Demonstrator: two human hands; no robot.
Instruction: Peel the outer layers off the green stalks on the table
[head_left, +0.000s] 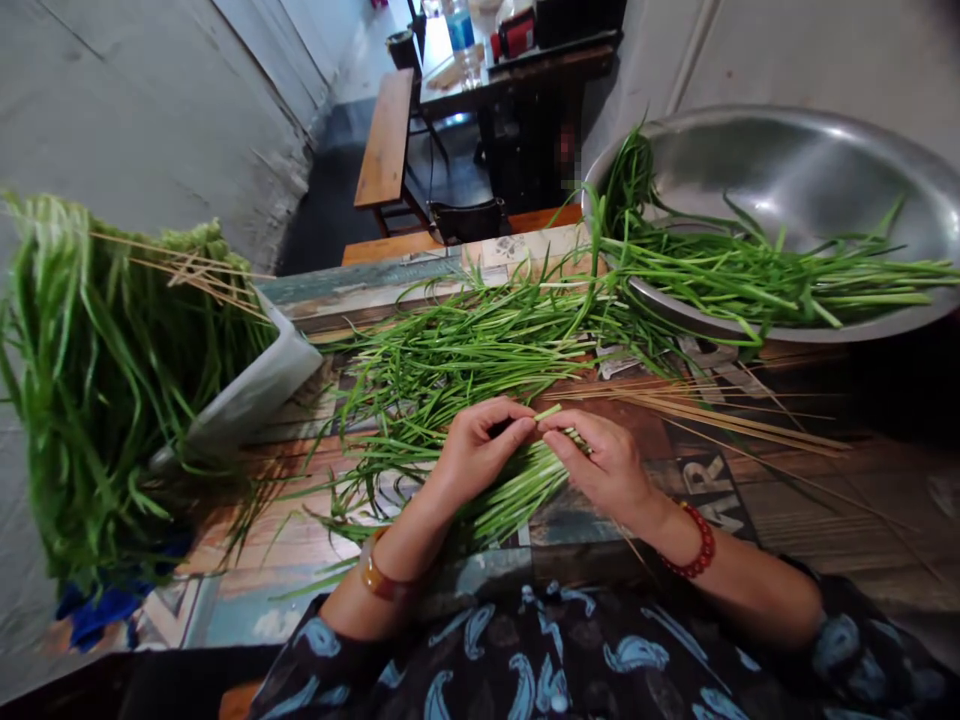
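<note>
My left hand (484, 445) is closed, thumb and forefinger pinching the pale end of a garlic chive stalk (548, 412). Fingertip to fingertip with it, my right hand (600, 455) is closed on the same stalk. A thin stick (637, 548) pokes out below the right hand; whether that hand grips it is hidden. Under both hands lies a bunch of chives (517, 500), pale ends to the right. Just beyond them spreads a larger loose pile of chives (465, 350). Bamboo skewers (720, 412) lie on the table to the right of the pile.
A large steel basin (780, 140) at the right holds more chives (750, 275). To the left, a white container (262, 375) carries heaped chives (112, 380) with several skewers (195, 270) across them. Behind stand a wooden bench (386, 135) and another table (517, 75).
</note>
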